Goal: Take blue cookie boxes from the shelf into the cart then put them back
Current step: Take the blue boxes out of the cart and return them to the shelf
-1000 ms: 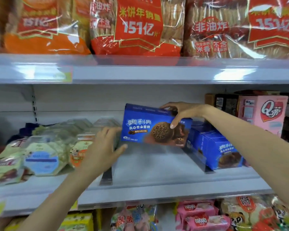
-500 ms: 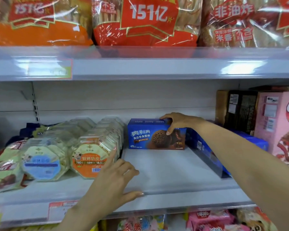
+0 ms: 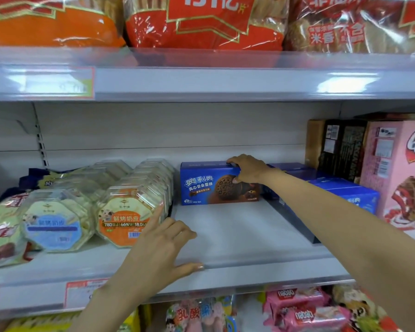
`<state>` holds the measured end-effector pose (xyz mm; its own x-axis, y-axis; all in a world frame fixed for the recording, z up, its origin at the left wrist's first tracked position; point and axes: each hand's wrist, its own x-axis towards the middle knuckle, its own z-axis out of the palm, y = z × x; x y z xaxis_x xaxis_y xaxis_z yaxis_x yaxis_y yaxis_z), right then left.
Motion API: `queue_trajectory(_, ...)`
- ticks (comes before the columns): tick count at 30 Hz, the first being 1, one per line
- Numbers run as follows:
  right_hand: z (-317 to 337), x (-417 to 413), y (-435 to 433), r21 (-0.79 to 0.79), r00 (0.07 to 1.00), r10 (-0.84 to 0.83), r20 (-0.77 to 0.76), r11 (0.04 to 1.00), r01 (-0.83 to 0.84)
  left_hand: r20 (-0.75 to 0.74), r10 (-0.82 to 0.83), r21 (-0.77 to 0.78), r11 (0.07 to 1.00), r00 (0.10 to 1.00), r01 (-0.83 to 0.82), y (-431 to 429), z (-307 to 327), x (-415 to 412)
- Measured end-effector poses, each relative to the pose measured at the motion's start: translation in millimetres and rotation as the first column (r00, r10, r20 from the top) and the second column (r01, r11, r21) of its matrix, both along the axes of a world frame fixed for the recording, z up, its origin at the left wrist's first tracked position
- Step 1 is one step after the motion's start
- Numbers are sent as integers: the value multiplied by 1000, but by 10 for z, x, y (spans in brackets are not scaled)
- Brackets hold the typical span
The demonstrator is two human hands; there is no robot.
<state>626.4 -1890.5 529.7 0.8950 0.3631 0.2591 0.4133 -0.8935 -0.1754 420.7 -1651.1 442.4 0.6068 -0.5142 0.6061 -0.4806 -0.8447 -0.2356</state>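
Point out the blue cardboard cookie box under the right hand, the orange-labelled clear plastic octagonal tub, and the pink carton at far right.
blue cardboard cookie box (image 3: 201, 188), head view, printed front face.
orange-labelled clear plastic octagonal tub (image 3: 124, 221), head view, front label.
pink carton (image 3: 393, 168), head view, front panel.

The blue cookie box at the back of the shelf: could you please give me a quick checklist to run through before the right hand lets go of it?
1. Blue cookie box resting flat on the shelf: ok.
2. Box upright, front facing out: ok.
3. Box pushed fully against the back wall: cannot tell.
4. Right hand gripping the box's top right corner: ok.
5. Left hand clear of the box, at the shelf's front edge: ok.
6. Box clear of the clear plastic tubs on its left: ok.
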Motion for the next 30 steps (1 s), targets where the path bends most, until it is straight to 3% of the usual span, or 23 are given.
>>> queue_trajectory(4, 76, -349, -64, 101, 998, 9, 62, 995, -15, -13, 11, -7, 1000, 1000, -12, -30, 28, -11)
queue_trajectory(7, 58, -836, -184, 281, 994, 51, 97, 957, -76, -50, -37, -102, 994, 998, 32, -167, 43, -76)
queue_trajectory(12, -272, -1821, -665, 660, 994, 23, 107, 746, -88, -226, -288, -490, 859, 931, 147, -704, -11, -270)
queue_trajectory(15, -711, -2491, -1141, 806, 993, -89, 78, 591, -11, -264, -461, -599, 767, 847, 231, -1198, -211, -385)
queue_trajectory(18, -1283, -3247, -1602, 892, 955, -295, -13, 429, 145, -327, -641, -664, 679, 694, 314, -1780, -493, -544)
queue_trajectory(21, -1947, -3953, -2001, 918, 828, -521, -206, 189, 347, -433, -760, -711, 618, 484, 335, -2439, -952, -705)
queue_trajectory(23, -2488, -4376, -2257, 882, 695, -627, -352, 26, 471, -577, -765, -713, 643, 286, 280, -2879, -1417, -843)
queue_trajectory(26, -3341, -4986, -2499, 764, 485, -674, -557, -188, 617, -742, -669, -622, 713, 49, 323, -3414, -2250, -1088)
queue_trajectory(30, -4241, -5574, -2579, 577, 238, -639, -732, -394, 716, -906, -410, -412, 804, -101, 428, -3959, -3299, -1379)
